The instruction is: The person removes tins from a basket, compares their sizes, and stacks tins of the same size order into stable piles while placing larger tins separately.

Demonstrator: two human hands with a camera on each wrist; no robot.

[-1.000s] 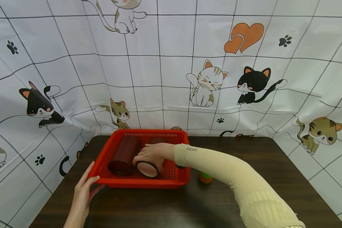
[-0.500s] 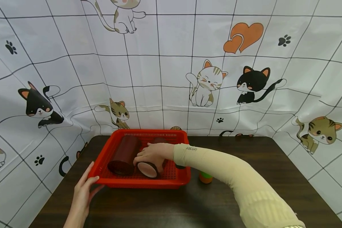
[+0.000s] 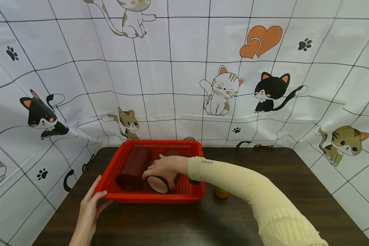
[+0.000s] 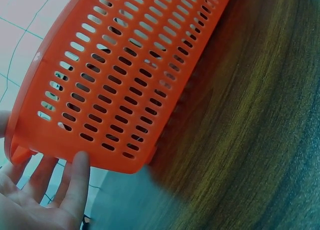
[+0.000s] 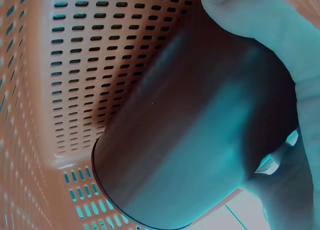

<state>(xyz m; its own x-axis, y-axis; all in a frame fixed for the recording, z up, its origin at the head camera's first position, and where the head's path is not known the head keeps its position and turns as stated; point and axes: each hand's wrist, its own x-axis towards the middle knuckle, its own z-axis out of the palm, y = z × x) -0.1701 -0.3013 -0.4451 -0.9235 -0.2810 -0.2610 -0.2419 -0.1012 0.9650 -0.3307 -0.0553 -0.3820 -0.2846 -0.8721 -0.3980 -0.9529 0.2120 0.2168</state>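
My left hand holds the front left corner of a red plastic basket; in the left wrist view its fingertips touch the slotted wall and rim. Inside the basket, my right hand grips a dark brown cylinder with a pale round end, lying on its side. The right wrist view shows this smooth cylinder with the hand wrapped round its near end. To its left lies another dark brown cylinder. My right hand and sleeve partly cover the gripped cylinder.
A small orange and green object stands right of the basket, partly hidden by my right sleeve. The basket rests on a dark wooden table. A white cat-print sheet hangs behind and at both sides.
The near end of the gripped cylinder has shifted very slightly left and down, with the right hand. The left hand and basket stay put; the head view tips a little.
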